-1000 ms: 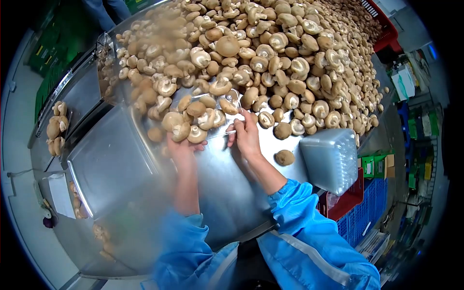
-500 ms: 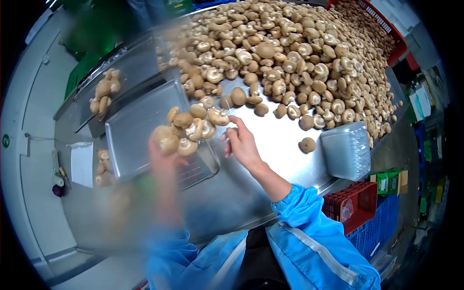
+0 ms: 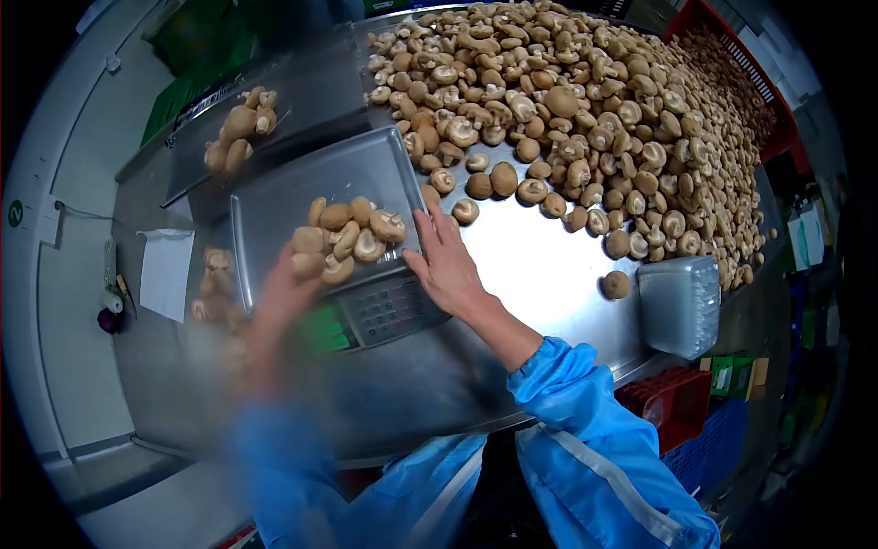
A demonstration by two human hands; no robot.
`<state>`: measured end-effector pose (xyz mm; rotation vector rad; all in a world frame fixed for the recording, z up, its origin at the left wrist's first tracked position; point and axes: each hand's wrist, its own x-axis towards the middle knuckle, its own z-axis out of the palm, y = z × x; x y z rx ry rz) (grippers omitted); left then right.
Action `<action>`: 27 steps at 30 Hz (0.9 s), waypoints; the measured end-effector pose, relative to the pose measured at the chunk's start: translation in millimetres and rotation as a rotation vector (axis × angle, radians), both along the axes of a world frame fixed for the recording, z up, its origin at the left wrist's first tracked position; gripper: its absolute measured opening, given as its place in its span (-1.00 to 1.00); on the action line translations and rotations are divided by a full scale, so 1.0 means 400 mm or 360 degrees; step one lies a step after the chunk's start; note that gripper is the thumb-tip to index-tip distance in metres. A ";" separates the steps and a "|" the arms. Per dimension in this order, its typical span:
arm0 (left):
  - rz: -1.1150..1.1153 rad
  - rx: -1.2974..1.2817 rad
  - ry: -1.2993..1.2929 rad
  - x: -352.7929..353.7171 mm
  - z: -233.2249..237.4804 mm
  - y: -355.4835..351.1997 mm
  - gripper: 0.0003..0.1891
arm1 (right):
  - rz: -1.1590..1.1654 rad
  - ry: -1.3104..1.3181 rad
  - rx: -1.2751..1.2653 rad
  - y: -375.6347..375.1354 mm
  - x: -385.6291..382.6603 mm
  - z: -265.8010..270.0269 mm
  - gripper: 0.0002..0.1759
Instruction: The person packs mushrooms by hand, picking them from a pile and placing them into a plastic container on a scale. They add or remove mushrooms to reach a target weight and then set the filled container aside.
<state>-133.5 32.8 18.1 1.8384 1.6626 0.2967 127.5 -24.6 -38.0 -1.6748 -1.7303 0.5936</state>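
Note:
A small cluster of shiitake mushrooms (image 3: 346, 236) sits over the metal pan (image 3: 274, 197) of a weighing scale (image 3: 389, 309) with a keypad and a green-lit display. My left hand (image 3: 285, 291) is at the near left end of the cluster, against a mushroom; blur hides how its fingers are set. My right hand (image 3: 446, 263) lies at the right edge of the scale, fingers stretched and apart, just right of the cluster, with nothing in its grasp. Whether a clear tray lies under the mushrooms is hard to see.
A big heap of mushrooms (image 3: 567, 101) covers the back and right of the steel table. Stacked clear plastic trays (image 3: 679, 306) stand at the right. Other mushroom groups (image 3: 240, 128) sit at the left, near a white paper (image 3: 166, 273). A red crate (image 3: 672, 398) is below right.
The mushroom cluster now sits lower over the scale pan. My right hand has left the mushroom at its fingertip and come to the scale's edge. The view has shifted slightly.

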 end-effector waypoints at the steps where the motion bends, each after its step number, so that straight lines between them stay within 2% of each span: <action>1: -0.0063 0.0082 0.0063 -0.027 -0.027 0.007 -0.17 | -0.0012 0.0112 -0.0057 -0.004 0.007 0.014 -0.28; 2: -0.0127 0.0162 0.0129 -0.047 -0.049 0.010 -0.15 | -0.0018 0.0173 -0.0045 -0.006 0.015 0.017 -0.28; 5: -0.0043 -0.0158 -0.0018 -0.051 0.016 -0.012 -0.12 | -0.0059 0.0288 -0.0013 -0.016 0.038 0.015 -0.30; 8: 0.0033 -0.0099 -0.0288 -0.101 -0.018 -0.024 -0.09 | -0.0050 0.0317 0.0070 -0.014 0.053 0.022 -0.30; 9: 0.0108 -0.0106 -0.0308 -0.114 -0.019 -0.022 -0.19 | -0.0056 0.0260 0.0127 -0.012 0.054 0.025 -0.30; 12: 0.0231 0.0377 -0.0701 -0.120 -0.035 -0.008 -0.28 | 0.0016 0.0323 0.0220 0.000 0.049 0.060 -0.31; 15: 0.0109 0.0672 -0.0945 -0.065 -0.057 0.024 -0.42 | 0.0129 0.0305 0.0301 0.011 0.024 0.089 -0.32; 18: -0.0170 0.0869 -0.0437 -0.009 -0.059 0.061 -0.45 | 0.0196 0.0269 0.0288 0.027 -0.005 0.082 -0.31; 19: -0.0117 0.0779 -0.0731 0.017 -0.070 0.073 -0.47 | 0.0213 0.0283 0.0284 0.036 -0.012 0.068 -0.30; 22: -0.0187 0.0571 -0.0852 0.072 -0.072 0.087 -0.51 | 0.0263 0.0282 0.0241 0.047 -0.033 0.037 -0.28; 27: 0.0058 0.0534 -0.0861 0.120 -0.065 0.051 -0.48 | 0.0258 0.0312 0.0196 0.041 -0.040 0.043 -0.27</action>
